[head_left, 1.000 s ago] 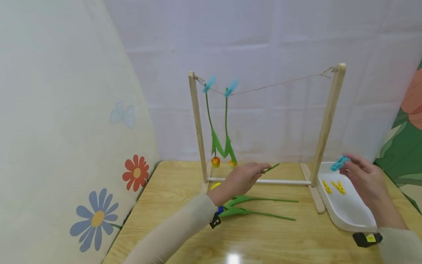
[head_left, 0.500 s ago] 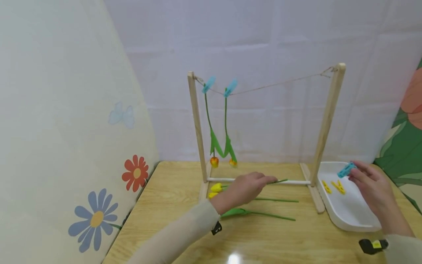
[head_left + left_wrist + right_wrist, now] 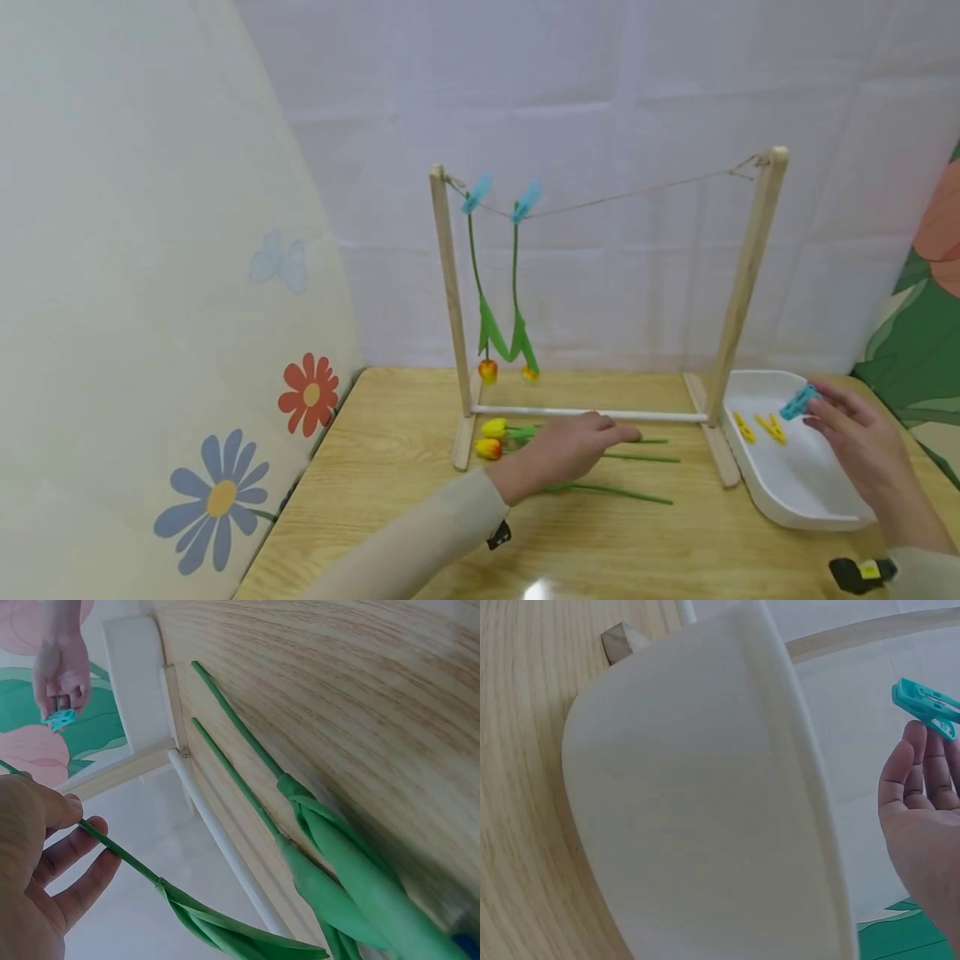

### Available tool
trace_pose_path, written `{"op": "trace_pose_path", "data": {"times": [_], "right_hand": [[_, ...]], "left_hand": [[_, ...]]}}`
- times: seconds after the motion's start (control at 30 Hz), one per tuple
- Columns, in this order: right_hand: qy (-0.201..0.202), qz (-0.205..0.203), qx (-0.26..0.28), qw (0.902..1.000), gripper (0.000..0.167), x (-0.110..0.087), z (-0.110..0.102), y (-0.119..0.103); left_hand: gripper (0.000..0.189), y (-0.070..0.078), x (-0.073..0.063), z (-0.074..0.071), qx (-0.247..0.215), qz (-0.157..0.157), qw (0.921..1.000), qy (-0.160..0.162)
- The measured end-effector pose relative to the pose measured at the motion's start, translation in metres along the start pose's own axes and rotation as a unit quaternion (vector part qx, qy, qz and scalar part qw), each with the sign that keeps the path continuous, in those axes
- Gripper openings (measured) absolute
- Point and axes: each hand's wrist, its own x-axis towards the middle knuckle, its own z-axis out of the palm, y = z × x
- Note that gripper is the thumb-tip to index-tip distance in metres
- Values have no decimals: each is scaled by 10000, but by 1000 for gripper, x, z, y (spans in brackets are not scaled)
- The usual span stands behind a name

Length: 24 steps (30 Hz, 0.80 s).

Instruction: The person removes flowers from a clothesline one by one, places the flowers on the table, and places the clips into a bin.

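Left hand (image 3: 566, 446)'s got its fingers (image 3: 90, 889) closed in a pinch round a skinny, smooth green stem (image 3: 124, 853), low over the wood-grain worktop (image 3: 592, 546). Right hand (image 3: 855, 429) pinches a turquoise plastic clothespin (image 3: 797, 402) by a smooth, round-cornered white tray (image 3: 817, 496). Two leafy tulips (image 3: 491, 325) dangle heads-down off saggy, thin twine (image 3: 632, 193) on a squared timber frame (image 3: 748, 267).

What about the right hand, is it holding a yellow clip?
No, the right hand pinches a blue clip; yellow clips lie in the white tray.
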Motion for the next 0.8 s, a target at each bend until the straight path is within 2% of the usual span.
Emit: {"op": "trace_pose_path", "data": {"times": [0.17,0.23,0.3,0.5,0.63,0.8], "right_hand": [[203,52,-352,9992,35,-3,-4,1],[295,132,-466,9984,34,-4,-6,1],[407,242,-636,9969,33,-6,-8,1],[618,503,-1321,9880,27,-11,-13,2],[797,827,-2130,9703,23,-11,-14,3],[776,1207,-3542,9241,18,-10,-12,2]], "left_hand": [[45,1,-3,9,120,324,9981,504],[46,3,-5,12,157,366,9976,571],[47,5,-5,14,192,368,9977,534],[44,10,-8,16,137,320,9994,89],[42,12,-10,17,82,276,9996,-69],[42,14,-13,23,64,297,9995,-95]]}}
